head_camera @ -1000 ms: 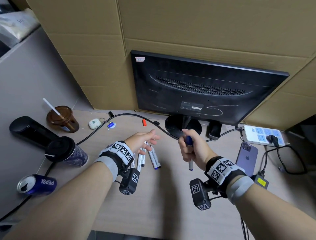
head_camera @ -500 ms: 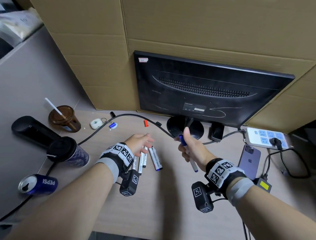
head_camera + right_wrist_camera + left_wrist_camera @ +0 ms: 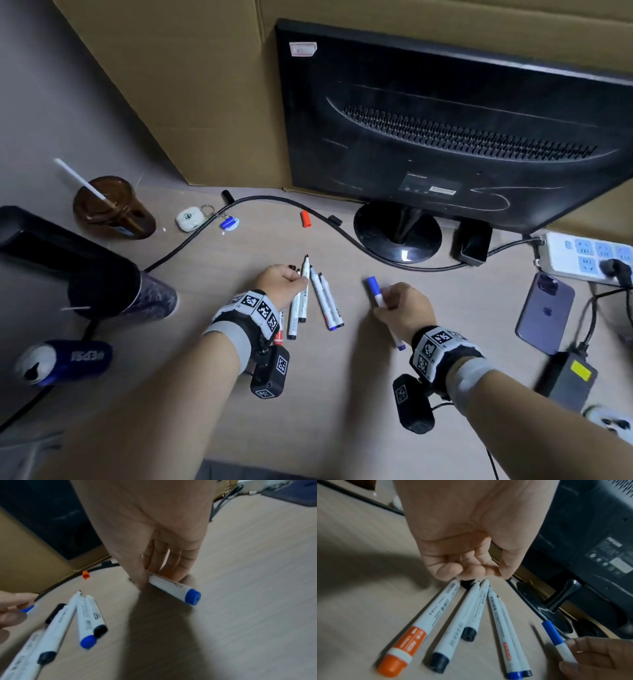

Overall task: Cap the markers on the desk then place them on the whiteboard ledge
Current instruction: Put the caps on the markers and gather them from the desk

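Several uncapped white markers (image 3: 322,301) (image 3: 471,615) (image 3: 85,615) lie side by side on the desk, one with a red end (image 3: 412,639). My left hand (image 3: 287,282) (image 3: 471,572) hovers over their tips with fingers curled. In the right wrist view it pinches a small blue piece (image 3: 27,609). A loose black cap (image 3: 467,584) (image 3: 55,612) lies just under those fingers. My right hand (image 3: 394,301) (image 3: 154,572) grips a blue-capped marker (image 3: 375,291) (image 3: 171,588) (image 3: 553,632) low over the desk, right of the row. No whiteboard ledge is in view.
A red cap (image 3: 305,218) and black caps (image 3: 227,196) (image 3: 335,220) lie by the black cable (image 3: 267,200). The monitor (image 3: 445,120) stands behind. A phone (image 3: 544,311), power strip (image 3: 585,257) and charger (image 3: 568,377) sit right. Cups (image 3: 113,209) and a can (image 3: 65,359) sit left.
My right hand has brought the capped blue marker from upright down toward the desk. My left hand has gone from spread open to curled over the marker tips.
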The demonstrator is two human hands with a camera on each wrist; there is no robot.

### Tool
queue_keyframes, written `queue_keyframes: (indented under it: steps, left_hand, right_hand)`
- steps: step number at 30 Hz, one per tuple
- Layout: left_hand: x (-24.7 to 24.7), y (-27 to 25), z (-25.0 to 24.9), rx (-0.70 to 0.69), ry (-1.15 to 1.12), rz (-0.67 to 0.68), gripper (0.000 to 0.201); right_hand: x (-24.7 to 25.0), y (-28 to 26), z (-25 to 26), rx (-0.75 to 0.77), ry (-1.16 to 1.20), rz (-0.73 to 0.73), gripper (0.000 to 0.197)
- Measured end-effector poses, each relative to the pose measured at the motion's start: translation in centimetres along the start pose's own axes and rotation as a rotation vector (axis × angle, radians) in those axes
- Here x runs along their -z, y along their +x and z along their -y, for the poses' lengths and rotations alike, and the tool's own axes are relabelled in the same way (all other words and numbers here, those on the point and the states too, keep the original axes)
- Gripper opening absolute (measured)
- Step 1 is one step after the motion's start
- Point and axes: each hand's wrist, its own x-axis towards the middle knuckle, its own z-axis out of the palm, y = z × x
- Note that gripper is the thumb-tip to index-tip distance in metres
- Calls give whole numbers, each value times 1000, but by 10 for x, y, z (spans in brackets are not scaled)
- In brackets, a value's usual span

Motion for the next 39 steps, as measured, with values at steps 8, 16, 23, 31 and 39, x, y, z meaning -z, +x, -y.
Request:
queue_keyframes:
  steps: [8,16,23,31,39]
  left_hand:
    - [9,15,4,30,-39,-5,28]
    - [28,20,6,58,-27,-47,13]
    - [36,28,20,64,-6,-52,17]
    - [65,44,2,35,97,-329,16]
    - [86,90,-8,71,176,-600,41]
  right_hand:
    - [-15,10,21,159,7,-136,32]
    - [-43,5,82,294,-125,55,10]
    - [-53,1,95,221,-242,97,24]
    - [-37,5,102,85,69,76,28]
    - [-27,26,114,187,288,194,11]
